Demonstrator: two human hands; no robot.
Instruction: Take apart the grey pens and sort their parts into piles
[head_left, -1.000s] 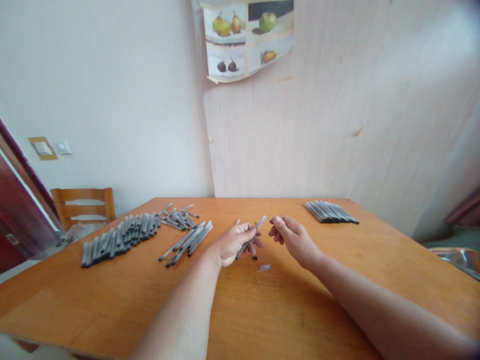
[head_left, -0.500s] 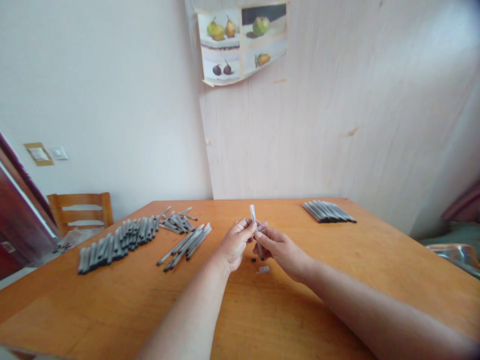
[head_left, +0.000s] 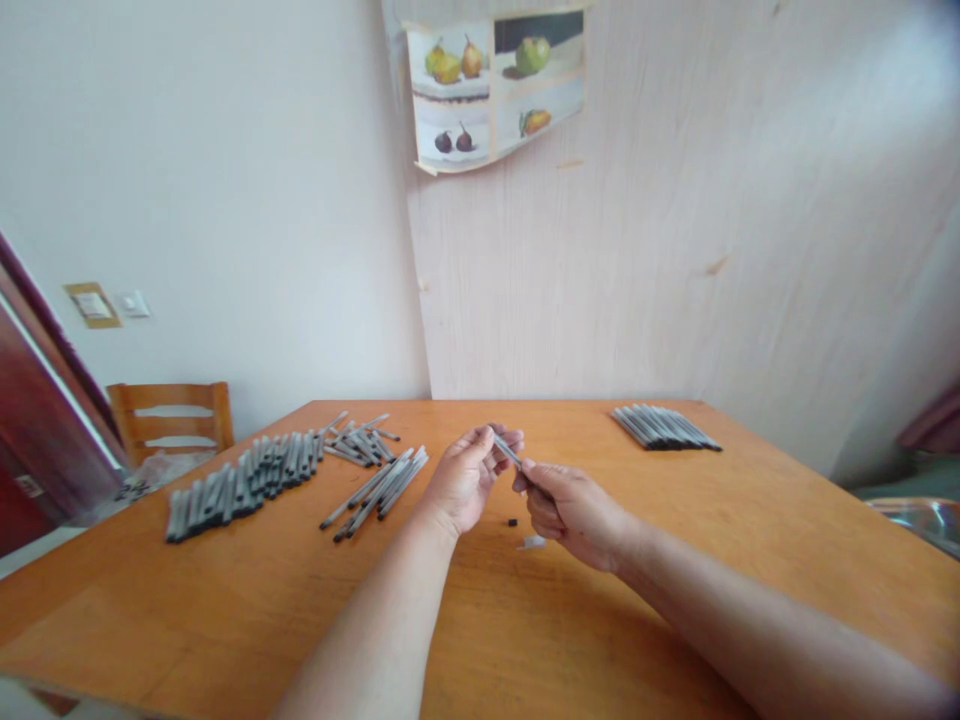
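Note:
A slim grey pen [head_left: 506, 451] slants between my two hands above the middle of the table. My right hand [head_left: 574, 508] is wrapped round its lower part. The thumb and fingers of my left hand [head_left: 469, 475] pinch its upper end, so the tip is hidden. Beneath the hands lie a small black plug-like piece [head_left: 512, 522] and a clear cap-like piece [head_left: 532, 542], partly behind my right hand.
To the left, a long row of grey pens [head_left: 244, 480] lies beside a loose pile [head_left: 360, 440] and a smaller bunch [head_left: 386, 490]. Another neat row of pens [head_left: 664, 428] is at the back right. A wooden chair [head_left: 172, 415] stands beyond the left edge.
The pen has gone from nearly upright to a slant, its upper end now at my left fingers. My right hand has closed further round it. The view has shifted slightly.

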